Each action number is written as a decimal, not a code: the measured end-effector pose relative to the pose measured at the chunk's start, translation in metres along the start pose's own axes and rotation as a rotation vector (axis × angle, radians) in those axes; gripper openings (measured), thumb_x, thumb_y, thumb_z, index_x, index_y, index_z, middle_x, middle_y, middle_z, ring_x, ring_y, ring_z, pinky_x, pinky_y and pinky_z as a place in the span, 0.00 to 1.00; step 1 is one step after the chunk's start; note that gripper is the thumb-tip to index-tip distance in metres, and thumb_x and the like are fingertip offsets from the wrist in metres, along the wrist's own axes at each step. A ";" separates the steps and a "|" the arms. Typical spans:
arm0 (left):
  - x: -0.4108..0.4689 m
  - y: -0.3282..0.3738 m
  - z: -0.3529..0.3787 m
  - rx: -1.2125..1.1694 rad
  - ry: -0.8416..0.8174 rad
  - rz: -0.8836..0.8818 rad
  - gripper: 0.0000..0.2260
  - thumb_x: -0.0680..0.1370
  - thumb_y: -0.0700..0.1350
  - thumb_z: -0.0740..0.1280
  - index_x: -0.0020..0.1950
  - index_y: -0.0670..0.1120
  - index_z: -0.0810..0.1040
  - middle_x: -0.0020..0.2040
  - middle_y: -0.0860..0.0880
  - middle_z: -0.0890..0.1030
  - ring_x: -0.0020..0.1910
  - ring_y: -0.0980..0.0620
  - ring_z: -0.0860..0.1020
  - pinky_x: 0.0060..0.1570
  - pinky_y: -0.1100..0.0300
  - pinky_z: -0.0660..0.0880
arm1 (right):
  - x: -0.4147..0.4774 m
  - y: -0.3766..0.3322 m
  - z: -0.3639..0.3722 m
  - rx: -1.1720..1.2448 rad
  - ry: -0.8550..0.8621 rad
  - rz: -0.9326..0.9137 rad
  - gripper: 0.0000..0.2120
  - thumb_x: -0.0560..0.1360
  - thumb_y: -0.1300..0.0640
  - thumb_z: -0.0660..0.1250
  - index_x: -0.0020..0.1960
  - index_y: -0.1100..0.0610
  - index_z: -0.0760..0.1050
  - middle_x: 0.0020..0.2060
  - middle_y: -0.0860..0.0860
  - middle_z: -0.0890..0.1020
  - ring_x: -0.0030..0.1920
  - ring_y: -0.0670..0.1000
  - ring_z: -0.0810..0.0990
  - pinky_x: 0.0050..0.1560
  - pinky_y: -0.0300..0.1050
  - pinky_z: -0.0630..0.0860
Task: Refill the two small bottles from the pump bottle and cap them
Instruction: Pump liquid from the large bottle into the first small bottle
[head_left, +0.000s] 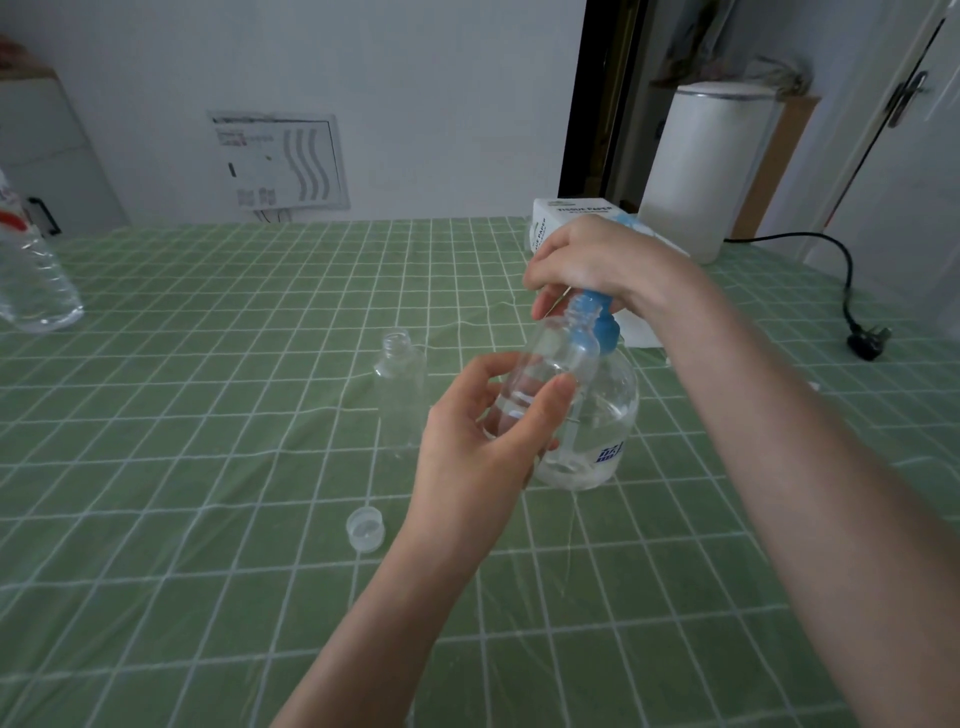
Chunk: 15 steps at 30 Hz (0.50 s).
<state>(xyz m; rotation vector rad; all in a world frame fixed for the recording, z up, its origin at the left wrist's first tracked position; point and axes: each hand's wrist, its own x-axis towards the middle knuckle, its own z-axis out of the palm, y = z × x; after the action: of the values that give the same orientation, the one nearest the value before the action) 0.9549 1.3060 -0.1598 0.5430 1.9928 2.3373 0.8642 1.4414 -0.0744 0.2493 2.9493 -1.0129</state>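
a person's two bare arms reached over a bench (208, 519) covered in a green checked cloth. the left hand (483, 436) gripped the tilted small bottle (550, 358), thumb and fingers curled round its clear body, with its open neck held up against the nozzle of the pump bottle (602, 415). the right hand (587, 265) was curled down over the blue pump head (597, 317), fingers closed round it. the pump bottle stood on the bench, holding clear liquid. just left of it the standing small bottle (400, 384) was upright and uncapped. a clear cap (366, 529) lay nearer the camera. a tissue box (566, 213), a white cylindrical appliance (701, 166) and a black plug (867, 340) were behind; a water bottle (31, 270) stood far left.
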 end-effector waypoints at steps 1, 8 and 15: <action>0.000 0.000 0.000 0.002 -0.001 0.002 0.11 0.66 0.55 0.69 0.45 0.53 0.78 0.35 0.56 0.82 0.31 0.59 0.79 0.25 0.71 0.70 | 0.000 0.001 0.000 0.003 -0.002 0.006 0.14 0.76 0.56 0.67 0.59 0.60 0.78 0.52 0.57 0.85 0.55 0.57 0.82 0.54 0.51 0.76; 0.001 -0.002 0.000 0.019 0.012 -0.013 0.13 0.65 0.55 0.69 0.45 0.51 0.79 0.34 0.56 0.82 0.30 0.58 0.79 0.25 0.71 0.69 | -0.003 0.004 0.005 0.031 -0.039 0.035 0.16 0.75 0.55 0.68 0.60 0.60 0.77 0.54 0.59 0.83 0.57 0.60 0.82 0.62 0.58 0.77; -0.001 -0.001 0.000 0.023 0.007 -0.007 0.12 0.66 0.54 0.69 0.46 0.51 0.79 0.34 0.56 0.82 0.31 0.58 0.79 0.25 0.72 0.69 | -0.004 0.006 0.006 0.060 -0.002 0.041 0.16 0.76 0.54 0.66 0.62 0.60 0.77 0.53 0.58 0.84 0.57 0.57 0.81 0.59 0.50 0.76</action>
<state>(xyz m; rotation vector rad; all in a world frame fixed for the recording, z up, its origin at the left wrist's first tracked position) 0.9552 1.3061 -0.1612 0.5281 2.0237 2.3188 0.8685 1.4415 -0.0829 0.3076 2.9027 -1.0963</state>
